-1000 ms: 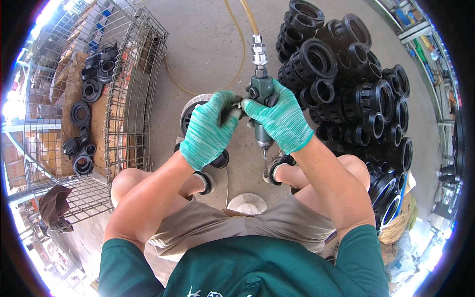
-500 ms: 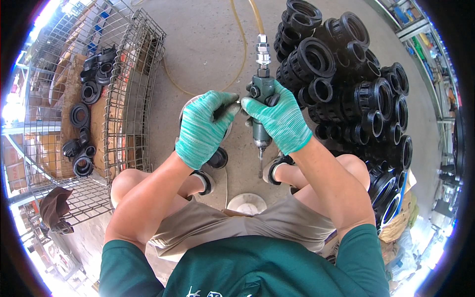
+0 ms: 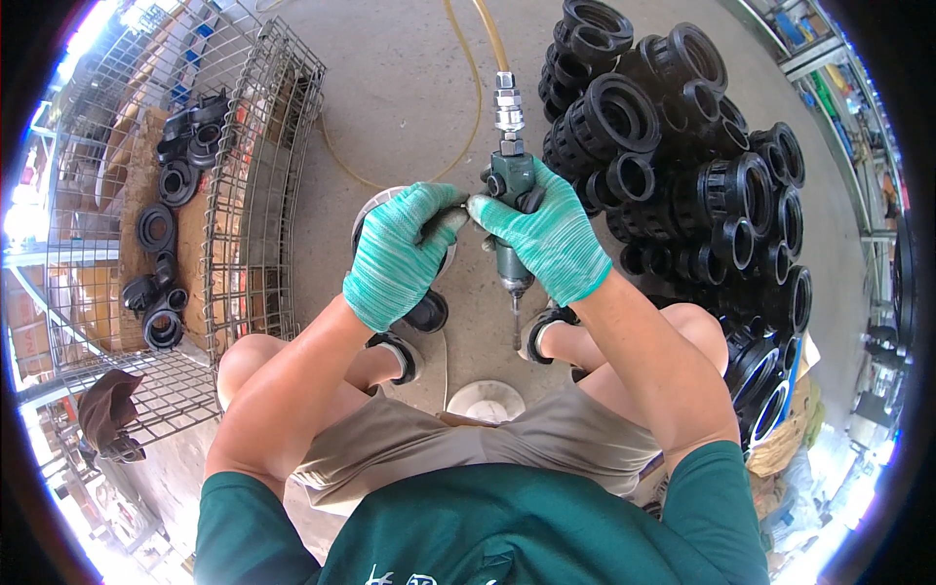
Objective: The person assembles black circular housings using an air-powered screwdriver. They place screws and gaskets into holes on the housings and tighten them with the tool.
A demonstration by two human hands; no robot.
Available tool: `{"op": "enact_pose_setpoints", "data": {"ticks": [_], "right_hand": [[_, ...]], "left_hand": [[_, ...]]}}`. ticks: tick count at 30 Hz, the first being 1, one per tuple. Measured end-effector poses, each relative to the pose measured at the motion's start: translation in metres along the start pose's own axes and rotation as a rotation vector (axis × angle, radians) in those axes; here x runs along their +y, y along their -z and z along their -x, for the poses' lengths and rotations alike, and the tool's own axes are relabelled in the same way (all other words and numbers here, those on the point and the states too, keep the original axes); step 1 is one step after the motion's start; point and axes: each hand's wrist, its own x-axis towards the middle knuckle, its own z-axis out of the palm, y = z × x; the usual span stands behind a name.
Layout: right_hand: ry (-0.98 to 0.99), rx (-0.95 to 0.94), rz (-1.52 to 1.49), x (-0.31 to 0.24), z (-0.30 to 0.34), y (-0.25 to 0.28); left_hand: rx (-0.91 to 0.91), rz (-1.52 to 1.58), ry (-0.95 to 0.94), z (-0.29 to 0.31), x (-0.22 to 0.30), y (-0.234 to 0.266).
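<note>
My right hand (image 3: pixel 551 239), in a green-and-white knit glove, is closed round a dark green air screwdriver (image 3: pixel 511 174). Its long bit (image 3: pixel 517 322) points down toward me. Close beside it, my left hand (image 3: pixel 402 255), gloved alike, is pinched shut with thumb and fingers together. Between the left fingertips and the right thumb shows a tiny pale speck, too small to name. Under my left hand stands a round white-rimmed support (image 3: pixel 370 207), mostly hidden. A black ring-shaped part (image 3: pixel 427 312) shows just below that hand.
A wire mesh basket (image 3: pixel 252 195) with black fittings (image 3: pixel 156 226) on cardboard stands at left. Black ribbed couplings (image 3: pixel 682 185) are heaped at right. A yellowish air hose (image 3: pixel 476 68) runs over the floor from the tool. A white disc (image 3: pixel 487 401) lies between my feet.
The tool's upper end and hose have tipped slightly left, while the bit tip has shifted slightly right. Both hands keep nearly the same place and grip.
</note>
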Motion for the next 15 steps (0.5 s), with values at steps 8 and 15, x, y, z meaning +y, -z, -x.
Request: {"op": "enact_pose_setpoints", "data": {"ticks": [8, 15], "right_hand": [[0.024, -0.006, 0.008, 0.003, -0.001, 0.002], [-0.006, -0.012, -0.125, -0.006, -0.001, 0.002]], "left_hand": [[-0.009, 0.145, 0.155, 0.001, 0.012, -0.007], [0.071, 0.245, 0.103, -0.002, 0.009, -0.009]]}}
